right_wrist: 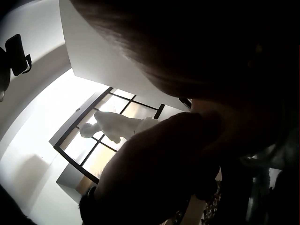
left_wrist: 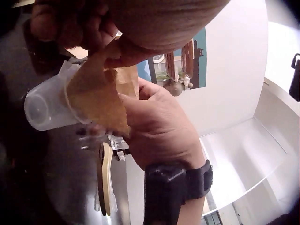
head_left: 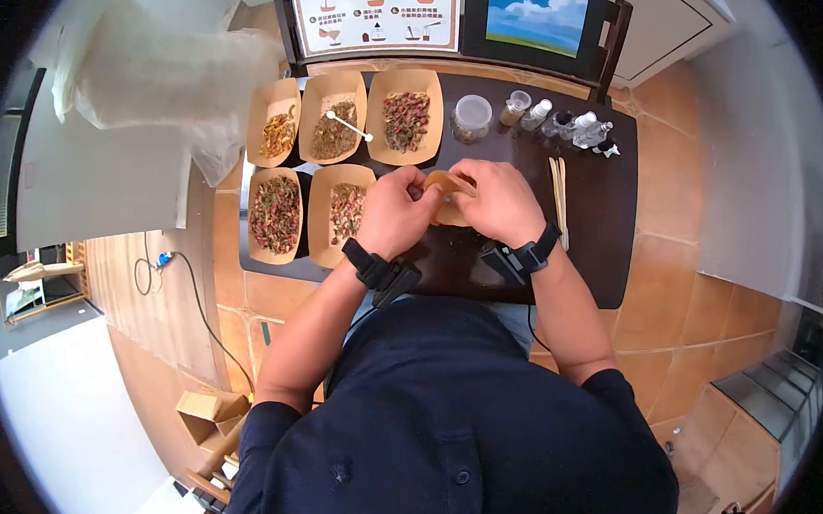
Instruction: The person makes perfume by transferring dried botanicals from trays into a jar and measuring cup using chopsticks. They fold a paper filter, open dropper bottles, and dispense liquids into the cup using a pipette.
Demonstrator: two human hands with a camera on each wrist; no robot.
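Note:
Both hands meet over the middle of the table around a thin brown filter paper (head_left: pixel 450 215). My left hand (head_left: pixel 400 211) pinches its left side between thumb and fingers, while the right hand (head_left: pixel 504 204) pinches the opposite side. In the left wrist view, the paper (left_wrist: pixel 98 96) flares like a cone at the mouth of a clear plastic cup (left_wrist: pixel 44 110). The cup's base faces away from that camera. My right hand (left_wrist: pixel 164 124) shows there behind the paper's edge, with its thumb against it. The right wrist view is mostly dark, filled by the hands.
Paper trays (head_left: pixel 404 151) of dried petals and herbs stand at left, one with a white spoon (head_left: pixel 348 126) across it. A lidded tub (head_left: pixel 471 118) and small bottles (head_left: pixel 535 114) line the back right. Wooden sticks (head_left: pixel 559 201) lie beside the right hand. An instruction sheet (head_left: pixel 376 17) stands behind.

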